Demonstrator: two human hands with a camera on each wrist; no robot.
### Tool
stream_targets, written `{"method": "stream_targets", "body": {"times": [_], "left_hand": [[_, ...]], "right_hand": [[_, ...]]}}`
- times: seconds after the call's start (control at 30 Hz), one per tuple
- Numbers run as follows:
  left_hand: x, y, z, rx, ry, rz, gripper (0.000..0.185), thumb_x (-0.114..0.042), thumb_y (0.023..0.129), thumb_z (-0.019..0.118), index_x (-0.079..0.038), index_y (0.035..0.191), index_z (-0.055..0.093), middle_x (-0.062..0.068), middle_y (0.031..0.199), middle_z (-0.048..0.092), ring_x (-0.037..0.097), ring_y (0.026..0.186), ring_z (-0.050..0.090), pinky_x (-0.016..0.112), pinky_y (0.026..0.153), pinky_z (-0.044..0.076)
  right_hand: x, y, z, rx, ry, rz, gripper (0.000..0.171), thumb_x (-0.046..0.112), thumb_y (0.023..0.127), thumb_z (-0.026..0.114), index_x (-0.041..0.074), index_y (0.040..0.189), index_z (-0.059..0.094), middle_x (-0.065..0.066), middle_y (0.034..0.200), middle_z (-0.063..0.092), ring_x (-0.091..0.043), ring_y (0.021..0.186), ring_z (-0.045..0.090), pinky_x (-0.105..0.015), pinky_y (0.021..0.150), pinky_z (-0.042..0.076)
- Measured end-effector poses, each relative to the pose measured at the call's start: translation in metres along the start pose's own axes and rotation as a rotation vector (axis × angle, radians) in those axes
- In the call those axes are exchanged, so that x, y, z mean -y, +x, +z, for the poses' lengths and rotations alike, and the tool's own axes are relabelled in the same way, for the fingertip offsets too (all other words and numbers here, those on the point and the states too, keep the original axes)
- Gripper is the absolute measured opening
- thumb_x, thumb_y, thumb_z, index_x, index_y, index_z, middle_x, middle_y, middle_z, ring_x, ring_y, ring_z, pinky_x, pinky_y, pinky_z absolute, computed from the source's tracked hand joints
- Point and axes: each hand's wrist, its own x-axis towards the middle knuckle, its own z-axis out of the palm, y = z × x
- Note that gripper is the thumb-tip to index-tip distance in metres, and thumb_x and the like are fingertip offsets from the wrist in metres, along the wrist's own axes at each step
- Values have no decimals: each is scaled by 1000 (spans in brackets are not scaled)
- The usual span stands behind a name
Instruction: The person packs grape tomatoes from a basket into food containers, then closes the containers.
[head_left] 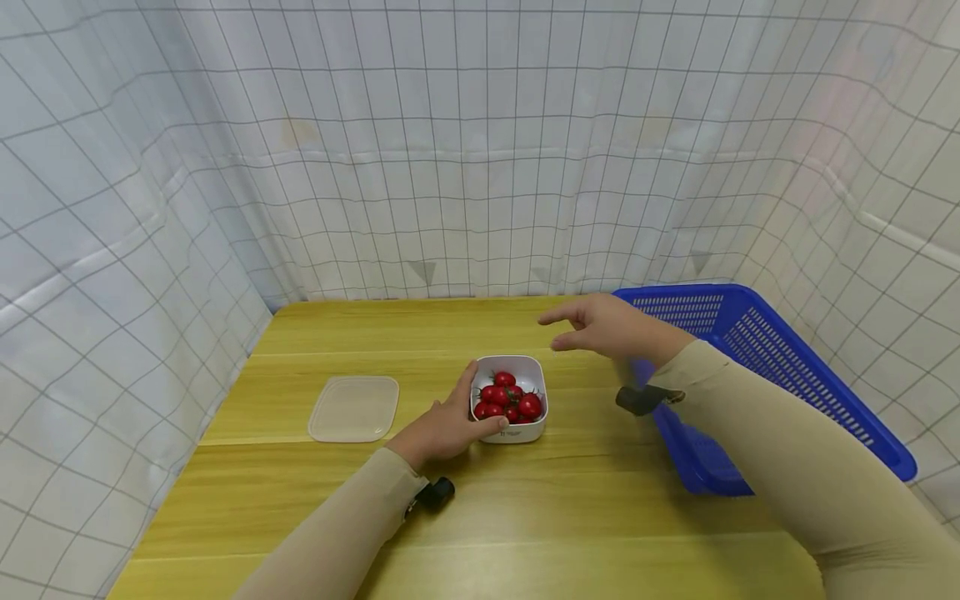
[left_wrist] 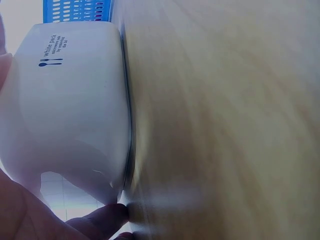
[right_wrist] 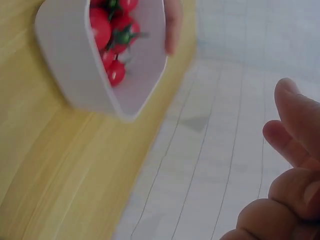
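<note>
A square white plastic container (head_left: 519, 432) holding several red cherry tomatoes (head_left: 498, 395) with green stems stands on the wooden table. My left hand (head_left: 444, 427) grips its left side, thumb at the front rim and fingers along the far left corner. Printed lettering shows on the container's wall (left_wrist: 75, 100) in the left wrist view. To the right, my right hand (head_left: 613, 327) hovers above the table, apart from the container, with nothing in its grasp. Its fingers point left, loosely bent, the thumb held away from them.
A translucent flat lid (head_left: 354, 408) lies on the table to the left. On the right stands a large blue slotted basket (head_left: 813, 383), partly behind the right forearm. White grid-patterned curtains (head_left: 480, 167) enclose the table (head_left: 540, 533) at the back and sides.
</note>
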Motion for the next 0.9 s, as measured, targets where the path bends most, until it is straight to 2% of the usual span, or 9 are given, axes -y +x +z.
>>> {"method": "stream_targets", "body": {"times": [0.07,0.13,0.3,0.33,0.37,0.47,0.53,0.6,0.9], "left_hand": [[-1,0,0,0,4,1,113,-59,94,68,-23,171,-5,17,174,25,52,151,39,67,130,2],[-1,-1,0,-2,6,3,112,-59,94,68,-23,171,-5,17,174,24,53,150,39,67,130,2],[-2,-2,0,-7,15,3,112,-60,94,68,-24,171,-6,16,174,24,53,148,42,65,131,2],[-2,-2,0,-6,14,1,112,-60,94,68,-24,171,-6,16,174,24,54,149,41,65,131,3],[-2,-2,0,-5,14,-3,112,-60,94,68,-24,171,-6,16,174,23,55,149,39,66,131,3],[-2,-1,0,-2,14,-15,113,-61,94,68,-25,171,-6,16,174,23,55,150,37,66,130,3],[-1,-1,0,-5,15,-20,113,-61,94,68,-25,171,-6,16,174,23,55,151,37,66,130,2],[0,0,0,-8,17,-19,113,-61,94,68,-24,171,-6,17,174,24,52,151,39,66,131,1],[-3,0,2,-4,15,-14,114,-61,94,69,-23,171,-6,18,174,25,51,151,38,66,131,1]], "right_hand": [[-20,-8,-6,-48,2,42,46,35,101,72,25,145,66,5,68,53,-11,55,37,-30,58,39],[-42,-19,-13,-82,9,88,45,35,101,71,26,145,66,7,60,31,-11,51,31,-31,55,36],[-100,-47,-26,-126,-12,152,46,35,101,71,20,145,66,10,57,31,-10,50,30,-32,57,38],[-111,-52,-27,-130,-26,155,47,36,101,71,18,144,67,7,58,42,-12,52,41,-34,61,44],[-120,-57,-28,-124,-40,165,48,35,101,71,16,144,67,3,60,48,-14,53,41,-35,64,45],[-145,-69,-29,-103,-81,176,50,33,100,73,11,144,66,-19,98,77,-34,86,71,-50,86,57],[-157,-75,-28,-82,-96,176,50,31,99,74,8,143,66,-25,133,70,-45,120,67,-62,101,52],[-168,-79,-26,-52,-92,179,50,29,98,75,5,142,66,-27,143,63,-50,133,58,-67,105,49],[-192,-84,-15,61,-61,201,52,27,96,77,2,140,67,-35,145,57,-57,137,51,-69,108,46]]}}
